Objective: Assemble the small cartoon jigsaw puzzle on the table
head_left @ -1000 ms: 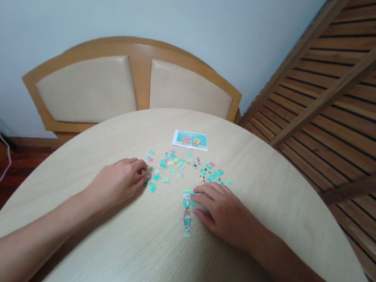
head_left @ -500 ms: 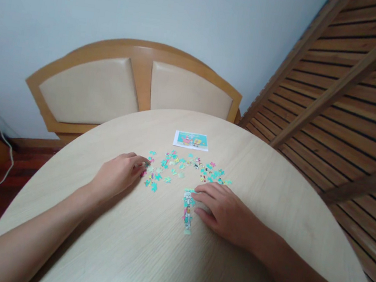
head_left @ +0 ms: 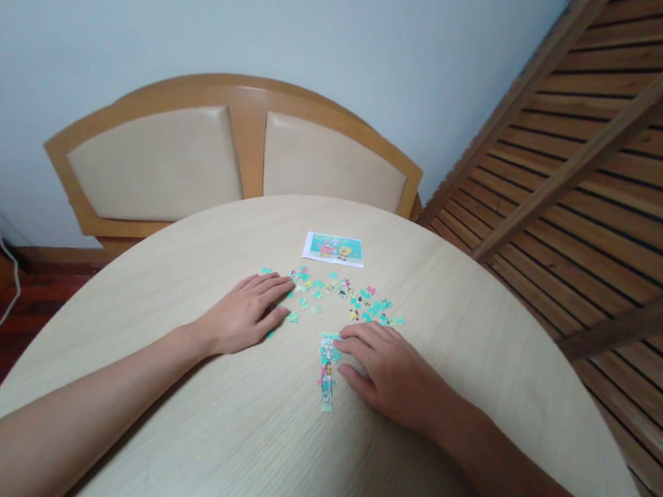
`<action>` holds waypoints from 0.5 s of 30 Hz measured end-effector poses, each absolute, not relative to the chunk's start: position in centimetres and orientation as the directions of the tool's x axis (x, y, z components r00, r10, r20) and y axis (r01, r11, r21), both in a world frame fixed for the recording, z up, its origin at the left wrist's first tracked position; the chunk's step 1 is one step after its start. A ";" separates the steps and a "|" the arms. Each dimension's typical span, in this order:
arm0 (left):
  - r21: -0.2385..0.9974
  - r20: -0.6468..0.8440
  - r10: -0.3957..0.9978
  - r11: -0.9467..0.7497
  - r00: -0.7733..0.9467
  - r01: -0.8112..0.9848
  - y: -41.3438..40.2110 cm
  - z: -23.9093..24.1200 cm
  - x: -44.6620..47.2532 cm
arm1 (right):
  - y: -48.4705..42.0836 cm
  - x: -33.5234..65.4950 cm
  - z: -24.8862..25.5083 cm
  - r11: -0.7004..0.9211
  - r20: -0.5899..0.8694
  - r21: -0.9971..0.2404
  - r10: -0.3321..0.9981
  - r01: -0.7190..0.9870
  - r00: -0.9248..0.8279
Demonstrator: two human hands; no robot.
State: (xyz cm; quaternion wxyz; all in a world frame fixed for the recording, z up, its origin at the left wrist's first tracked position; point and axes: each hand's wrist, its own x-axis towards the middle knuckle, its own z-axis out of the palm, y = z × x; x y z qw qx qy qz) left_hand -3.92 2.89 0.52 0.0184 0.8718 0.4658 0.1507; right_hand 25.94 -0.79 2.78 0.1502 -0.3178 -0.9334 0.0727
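Observation:
Loose jigsaw puzzle pieces (head_left: 293,318), mostly teal with some pink and yellow, lie scattered in an arc across the table. My left hand (head_left: 251,307) rests palm down over the left part of them, fingers stretched out and thumb apart, hiding several pieces. A narrow joined strip of puzzle (head_left: 327,373), showing a pale green cartoon figure, lies nearer to me. Beside its right edge is my right hand (head_left: 380,362), fingers apart, with the fingertips touching the strip's upper part.
A small picture card (head_left: 334,250) with pink and yellow cartoon figures lies beyond the pieces on the round wooden table (head_left: 205,445). A padded bench back (head_left: 158,166) stands behind it. Wooden slats (head_left: 625,175) rise at the right, and a white cable (head_left: 13,294) hangs at the left.
My left hand has moved right and opened out flat over the left pieces, covering more of them. My right hand and the puzzle strip have stayed nearly in place.

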 end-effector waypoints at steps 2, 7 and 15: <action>0.177 0.269 0.819 -0.559 0.506 0.810 2.9 0.5 -4.1 | -0.8 25.9 2.8 0.788 0.232 -0.231 0.615 0.571 -0.754; 0.167 0.304 0.795 -0.586 0.524 0.792 3.1 0.2 -4.5 | -0.8 25.8 2.7 0.789 0.227 -0.223 0.614 0.573 -0.756; 0.139 0.186 0.842 -0.532 0.506 0.835 2.7 0.1 -4.2 | -0.9 25.6 2.8 0.783 0.213 -0.210 0.621 0.585 -0.754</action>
